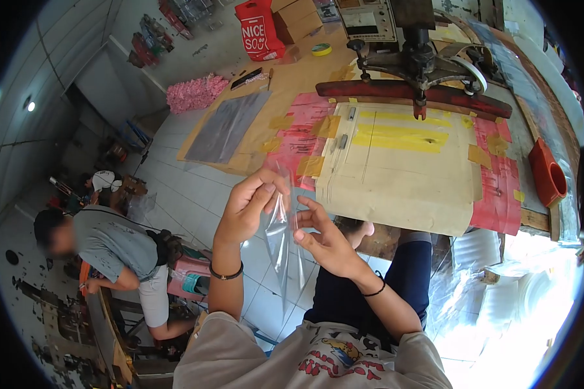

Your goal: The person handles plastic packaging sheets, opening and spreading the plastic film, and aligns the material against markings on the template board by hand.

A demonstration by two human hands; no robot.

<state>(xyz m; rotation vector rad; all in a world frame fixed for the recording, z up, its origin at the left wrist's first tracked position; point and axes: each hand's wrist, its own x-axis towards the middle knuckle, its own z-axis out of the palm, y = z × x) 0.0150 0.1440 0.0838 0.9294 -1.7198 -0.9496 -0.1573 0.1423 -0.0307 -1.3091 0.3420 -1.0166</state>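
Observation:
A clear plastic sheet [279,240] hangs down in front of my body, folded and shiny. My left hand [254,202] pinches its upper part between thumb and fingers. Close by on the right, my right hand [321,238] has its fingers apart and curved at the sheet's right edge; whether they touch it I cannot tell. Beyond both hands lies a beige board [402,175] with yellow strips, tape and small metal pieces, flanked by red sheets [496,188]. A machine head with a dark red bar [383,89] stands over the board's far edge.
The wooden table [305,74] holds a grey sheet [227,126], a pink bundle [196,92], yellow tape [321,49] and a red bag [259,31]. An orange-red container [547,174] is at right. A person [113,240] sits at left; another [104,181] is farther back.

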